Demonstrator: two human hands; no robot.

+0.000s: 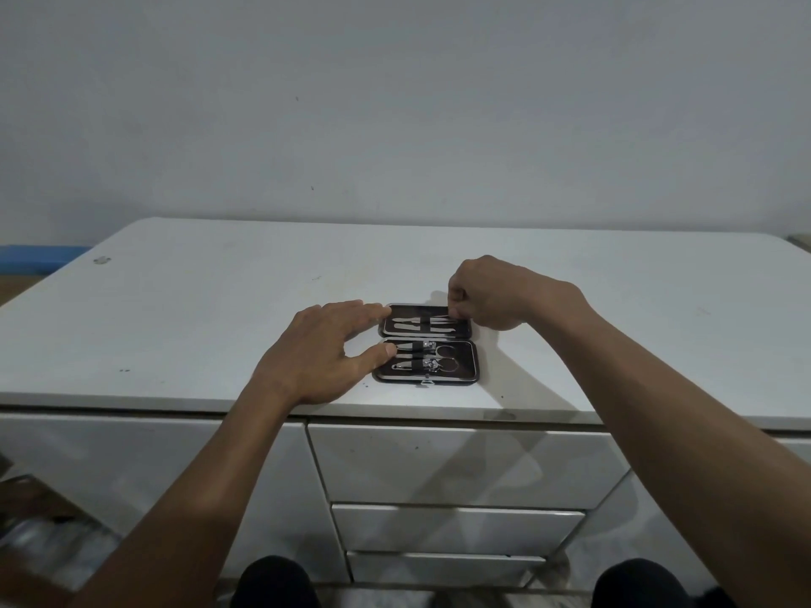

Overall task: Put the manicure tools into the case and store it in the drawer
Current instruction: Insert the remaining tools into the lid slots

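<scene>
The left hand (322,351) is resting spread on the white surface (175,326), fingertips touching the open manicure case (426,343). One case is lying flat near the front edge. The right hand (491,296) is pinching a tweezer (443,319) in the far half. Three drawers (456,465) are sitting below.

- A pale bare wall (395,103) behind the white cabinet top (175,322).
- A blue strip (39,254) at far left.
- Dark knees (274,583) at the bottom edge.
</scene>
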